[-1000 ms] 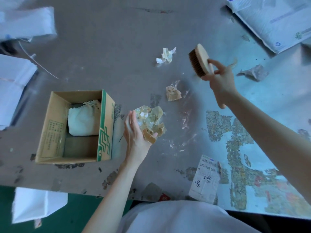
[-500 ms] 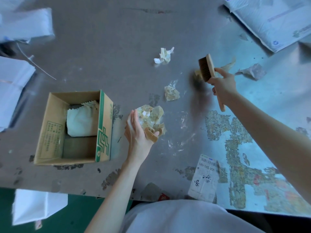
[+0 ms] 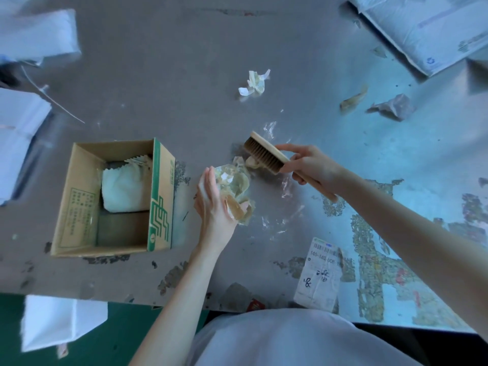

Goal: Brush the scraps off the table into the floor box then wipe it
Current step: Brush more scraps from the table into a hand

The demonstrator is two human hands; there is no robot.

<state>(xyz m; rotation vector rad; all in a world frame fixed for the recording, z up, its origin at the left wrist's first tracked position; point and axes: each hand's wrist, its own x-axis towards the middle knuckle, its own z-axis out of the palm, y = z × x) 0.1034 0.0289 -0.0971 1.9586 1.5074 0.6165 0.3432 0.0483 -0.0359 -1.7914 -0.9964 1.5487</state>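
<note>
My right hand (image 3: 310,165) grips a wooden brush (image 3: 264,153), bristles down on the grey table (image 3: 158,75), pressed against a small tan scrap (image 3: 250,163). My left hand (image 3: 215,204) stands edge-on, cupped against a pile of crumpled tape scraps (image 3: 237,188) just left of the brush. An open cardboard box (image 3: 79,202) sits on the table left of that hand, with a white cloth (image 3: 124,188) inside. More scraps lie farther off: a white crumpled one (image 3: 253,83), a tan strip (image 3: 352,99) and a grey wad (image 3: 393,107).
White padded envelopes (image 3: 427,30) lie at the far right, white stacks (image 3: 15,133) at the left edge. A shipping label (image 3: 318,273) is stuck near the front edge. A white bag (image 3: 60,320) stands on the green floor below.
My right hand swept the brush from the far right down and leftward, pushing a small scrap up to the pile at my left hand. The left hand stayed put.
</note>
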